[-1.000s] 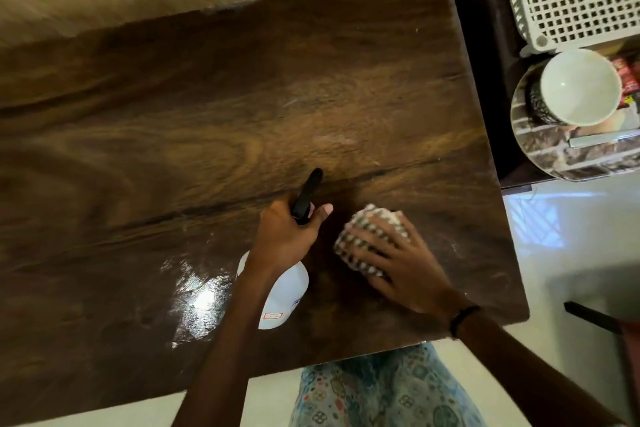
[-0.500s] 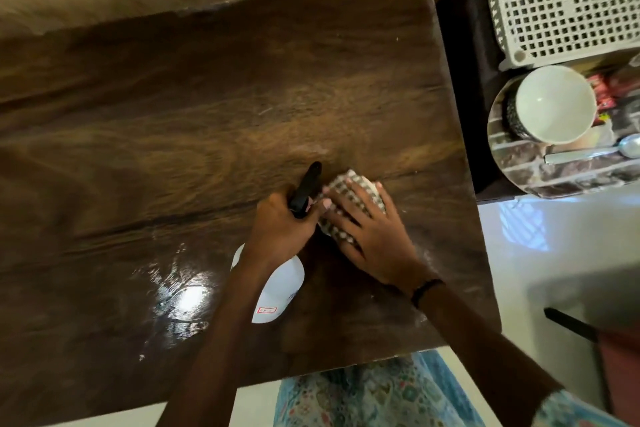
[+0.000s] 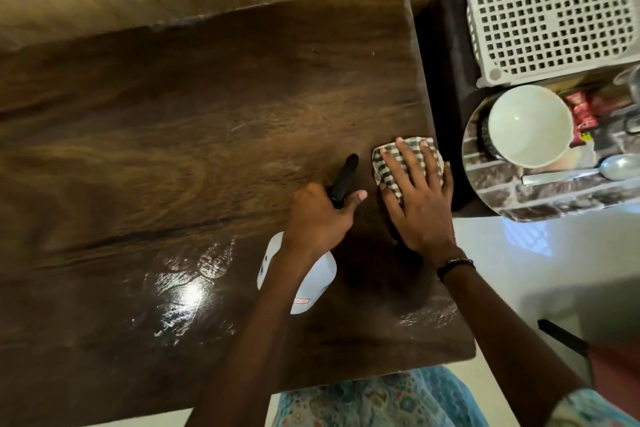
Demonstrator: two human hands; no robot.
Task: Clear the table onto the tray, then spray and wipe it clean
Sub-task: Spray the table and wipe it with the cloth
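While the wiping goes on: tabletop (image 3: 173,121) cleared, wet patches showing.
Cloth (image 3: 388,163): at the tabletop's right edge, pressed flat under the right hand (image 3: 420,204), fingers straight and spread.
Spray bottle (image 3: 304,284): left of the cloth, left hand (image 3: 317,218) fingers curled round its neck.
Tray (image 3: 540,198): beyond that edge, carrying a bowl (image 3: 528,125).
Risk: a stroke overrunning the edge could knock the tray.

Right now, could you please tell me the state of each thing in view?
Spray bottle: gripped by left hand.
Checked cloth: pressed flat under right hand.
Table: cleared, wet patch near front.
Bowl: upright, empty, on tray.
Spoon: lying on tray.
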